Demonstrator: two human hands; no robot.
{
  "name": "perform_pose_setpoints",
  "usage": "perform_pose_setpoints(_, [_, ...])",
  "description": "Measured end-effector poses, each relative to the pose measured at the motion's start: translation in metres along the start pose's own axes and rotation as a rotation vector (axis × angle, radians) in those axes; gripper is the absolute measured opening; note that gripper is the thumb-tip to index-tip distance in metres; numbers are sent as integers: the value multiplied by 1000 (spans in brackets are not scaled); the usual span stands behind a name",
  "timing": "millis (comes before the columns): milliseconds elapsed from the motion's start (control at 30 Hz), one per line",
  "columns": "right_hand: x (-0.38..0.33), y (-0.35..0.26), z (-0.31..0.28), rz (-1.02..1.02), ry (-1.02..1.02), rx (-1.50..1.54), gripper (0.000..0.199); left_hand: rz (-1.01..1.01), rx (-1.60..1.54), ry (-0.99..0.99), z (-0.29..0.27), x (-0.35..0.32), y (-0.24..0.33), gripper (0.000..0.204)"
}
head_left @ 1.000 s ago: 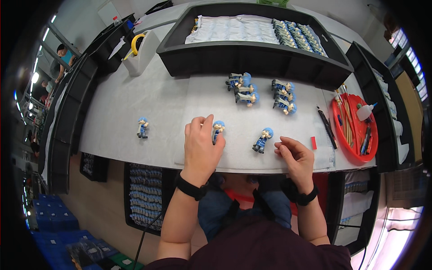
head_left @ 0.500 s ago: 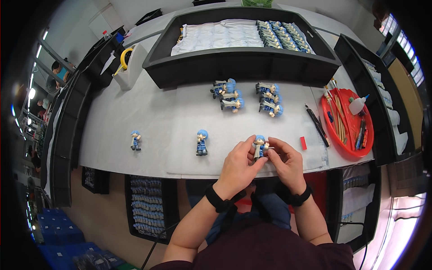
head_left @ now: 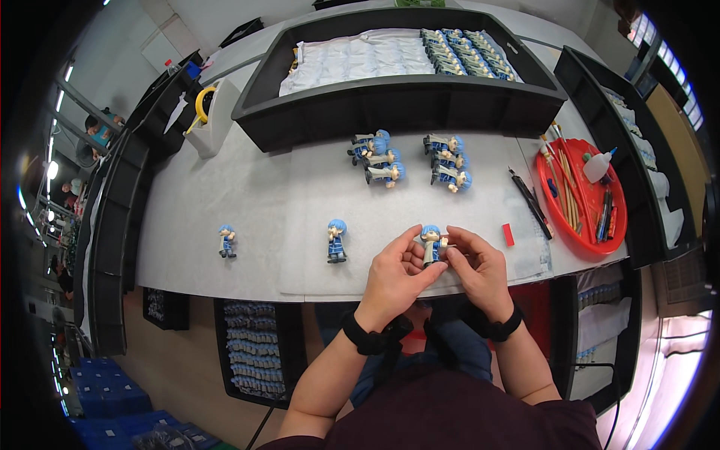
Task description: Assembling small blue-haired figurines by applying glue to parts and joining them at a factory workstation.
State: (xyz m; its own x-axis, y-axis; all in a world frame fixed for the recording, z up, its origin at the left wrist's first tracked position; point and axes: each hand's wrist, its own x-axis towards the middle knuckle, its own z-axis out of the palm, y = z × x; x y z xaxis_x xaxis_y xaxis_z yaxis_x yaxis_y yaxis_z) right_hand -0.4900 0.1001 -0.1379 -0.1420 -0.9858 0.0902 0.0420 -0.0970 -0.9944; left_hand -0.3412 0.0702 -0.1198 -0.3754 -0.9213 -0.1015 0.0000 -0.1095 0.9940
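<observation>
Near the front edge of the table, a small blue-haired figurine [head_left: 430, 246] stands upright between my hands, its face toward me. My left hand [head_left: 396, 274] is closed on its left side, thumb at its base. From the other side, my right hand [head_left: 482, 271] has thumb and fingers at the figurine's outstretched arm, where a thin, light tip shows; I cannot make out what that tip is. To the left a similar figurine [head_left: 337, 241] lies on the table, and a smaller one [head_left: 226, 241] is farther left. Several more figurines [head_left: 450, 163] lie in two groups beyond my hands.
A large black bin [head_left: 397, 112] with white cloth and rows of figurines spans the back. At right are a red tray [head_left: 583, 161] of brushes and pens, a black pen [head_left: 529, 202], and a small red block [head_left: 508, 235]. A tape dispenser [head_left: 213, 124] stands at back left.
The view has shifted slightly. My hands keep their hold around the figurine, with the left fingers a little more spread; the other figurines lie as before.
</observation>
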Motion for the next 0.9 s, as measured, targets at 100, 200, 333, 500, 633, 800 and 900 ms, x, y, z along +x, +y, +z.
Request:
perform_pose_setpoints(100, [0,0,1,0,-2,-15,29,-10,-22,4,-1,0,0,62])
perform_pose_setpoints(200, [1,-2,2,2,-9,-23,29,-7,-21,8,-3,0,-1,62])
perform_pose_setpoints(333, [0,-3,0,14,5,11,30,-3,18,9,-1,2,1,62])
perform_pose_setpoints(500, [-7,-5,-8,-24,68,-32,29,-1,82,23,3,8,-4,60])
perform_pose_setpoints(633, [-15,-49,-35,-141,130,-226,31,68,299,64,-2,3,3,59])
perform_pose_setpoints(800, [10,-86,-143,-210,417,-378,35,87,379,9,0,4,9,59])
perform_pose_setpoints(900, [33,-96,-227,-155,522,-605,41,76,419,-43,2,6,14,59])
